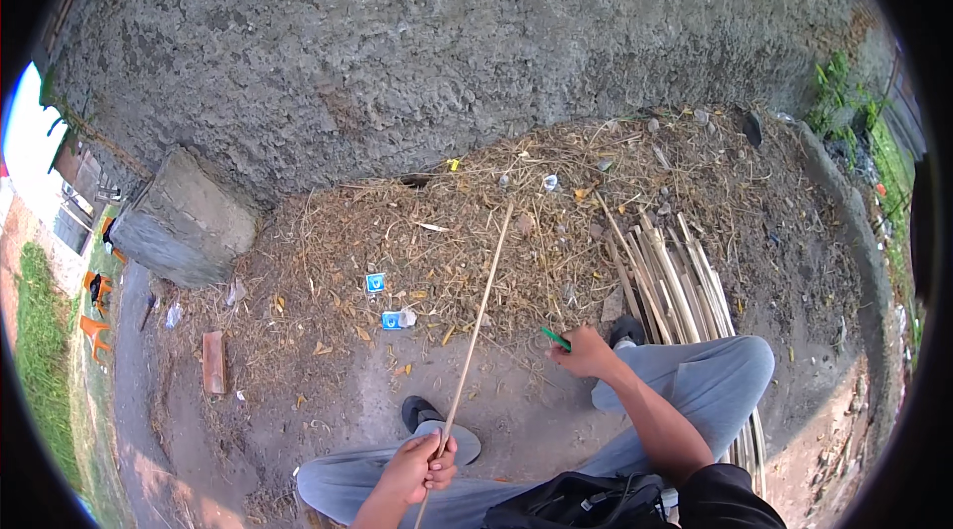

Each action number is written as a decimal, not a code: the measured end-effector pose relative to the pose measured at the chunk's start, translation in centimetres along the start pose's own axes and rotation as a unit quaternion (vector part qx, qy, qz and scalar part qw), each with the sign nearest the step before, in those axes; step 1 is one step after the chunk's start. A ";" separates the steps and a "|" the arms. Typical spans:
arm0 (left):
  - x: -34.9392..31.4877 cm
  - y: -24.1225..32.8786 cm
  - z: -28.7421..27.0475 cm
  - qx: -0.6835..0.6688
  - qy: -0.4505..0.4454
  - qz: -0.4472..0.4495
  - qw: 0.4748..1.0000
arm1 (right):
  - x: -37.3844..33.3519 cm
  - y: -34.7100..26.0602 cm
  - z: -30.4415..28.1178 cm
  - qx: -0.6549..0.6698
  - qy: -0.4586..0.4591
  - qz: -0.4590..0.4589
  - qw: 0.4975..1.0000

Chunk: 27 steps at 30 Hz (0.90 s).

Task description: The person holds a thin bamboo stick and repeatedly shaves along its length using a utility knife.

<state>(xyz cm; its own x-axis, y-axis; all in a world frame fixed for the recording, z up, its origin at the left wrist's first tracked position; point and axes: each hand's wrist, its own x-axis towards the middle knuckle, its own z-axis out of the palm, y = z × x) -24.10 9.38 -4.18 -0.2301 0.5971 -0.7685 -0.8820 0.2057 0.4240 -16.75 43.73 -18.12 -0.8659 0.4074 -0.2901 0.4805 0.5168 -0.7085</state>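
Note:
My left hand (419,467) is closed around a long thin wooden stick (478,321), low on its length. The stick slants up and away from me, its far end above the straw-strewn ground. My right hand (588,354) is apart from it, over by my right knee, closed on a slim green object (555,337). Only a short green piece pokes out from the fingers, so its kind cannot be made out. Beside and partly under my right leg lies a pile of split wooden sticks (685,276).
A rough grey wall (476,43) rises ahead. At the left stands a concrete block (189,221), with a red brick (214,362) nearer me. Small blue packets (393,320) lie on the littered ground. A black bag (571,502) rests at my lap, and a low kerb (862,241) runs along the right.

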 end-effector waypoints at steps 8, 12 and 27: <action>4.9 3.1 1.6 -0.071 -0.208 -0.017 0.975 | -4.9 -8.4 -2.6 0.334 -0.002 0.035 0.942; 6.8 1.9 1.4 -0.108 -0.273 -0.043 0.955 | -5.6 -10.3 -1.2 0.476 -0.032 0.025 0.879; 6.5 -0.9 3.7 0.025 -0.101 0.111 0.988 | -5.2 -10.7 1.7 0.437 0.061 0.000 0.897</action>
<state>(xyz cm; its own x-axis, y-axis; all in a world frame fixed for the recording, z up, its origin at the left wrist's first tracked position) -23.27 15.97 -7.82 -0.3248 0.7734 -0.5444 -0.7959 0.0875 0.5991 -17.63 34.82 -10.11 -0.8184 0.5145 -0.2560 0.1420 -0.2506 -0.9576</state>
